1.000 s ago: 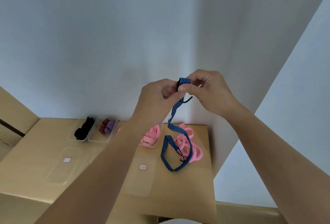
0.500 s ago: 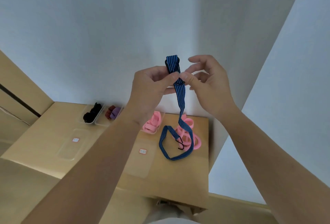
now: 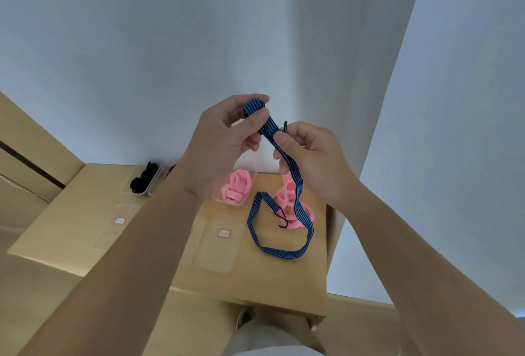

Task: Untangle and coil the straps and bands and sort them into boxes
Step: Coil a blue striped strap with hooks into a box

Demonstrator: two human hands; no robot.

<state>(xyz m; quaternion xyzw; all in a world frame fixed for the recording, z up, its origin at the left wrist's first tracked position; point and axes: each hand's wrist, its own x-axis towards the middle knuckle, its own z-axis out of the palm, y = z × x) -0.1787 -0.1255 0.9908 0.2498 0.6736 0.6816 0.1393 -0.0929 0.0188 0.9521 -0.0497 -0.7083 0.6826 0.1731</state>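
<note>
Blue striped strap (image 3: 299, 191) is held up nearest the camera. The left hand (image 3: 224, 140) has its grip pinched on the folded top end. The right hand (image 3: 309, 157) pinches the strap just below, with a black hook tip (image 3: 285, 126) standing up beside its thumb. The strap hangs down to the table (image 3: 270, 279) and loops there beside two flat clear labelled boxes (image 3: 217, 253). Its lower hook (image 3: 281, 220) lies against loose pink bands (image 3: 284, 194). Farther back, near the wall, coiled pink bands (image 3: 237, 188) and black bands (image 3: 142, 181) sit in separate far boxes (image 3: 152, 190).
</note>
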